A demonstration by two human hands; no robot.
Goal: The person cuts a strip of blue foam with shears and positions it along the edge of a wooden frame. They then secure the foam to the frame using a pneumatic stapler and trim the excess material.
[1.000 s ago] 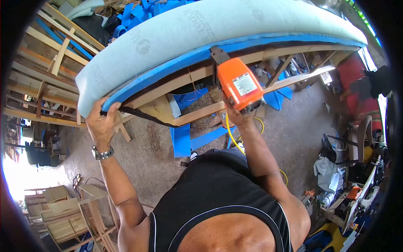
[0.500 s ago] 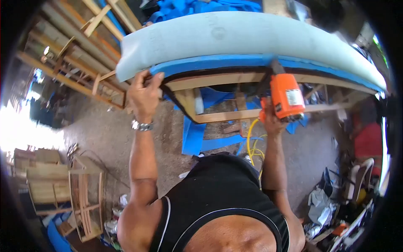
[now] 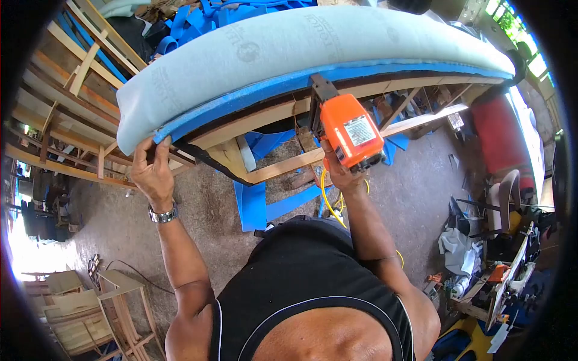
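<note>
My left hand (image 3: 153, 174), with a watch on its wrist, pinches the left end of a blue foam strip (image 3: 223, 103). The strip runs along the edge of a long wooden frame (image 3: 253, 127). Pale printed padding (image 3: 289, 45) curves over the frame's far side. My right hand (image 3: 346, 176) is wrapped round the handle of an orange staple gun (image 3: 355, 127). The gun's nose rests at the blue strip, left of the frame's middle. A dark band lies between strip and wood. The fingers of my right hand are partly hidden by the gun.
A yellow air hose (image 3: 326, 201) hangs below the staple gun. Blue foam scraps (image 3: 250, 201) lie on the floor under the frame. Other wooden frames (image 3: 45, 120) stand at the left and a wooden piece (image 3: 123, 289) at lower left. Clutter and a chair (image 3: 504, 198) are on the right.
The staple gun has moved left along the blue strip and is now tilted. My left hand has shifted left and lower in view, still at the strip's end. The view has turned.
</note>
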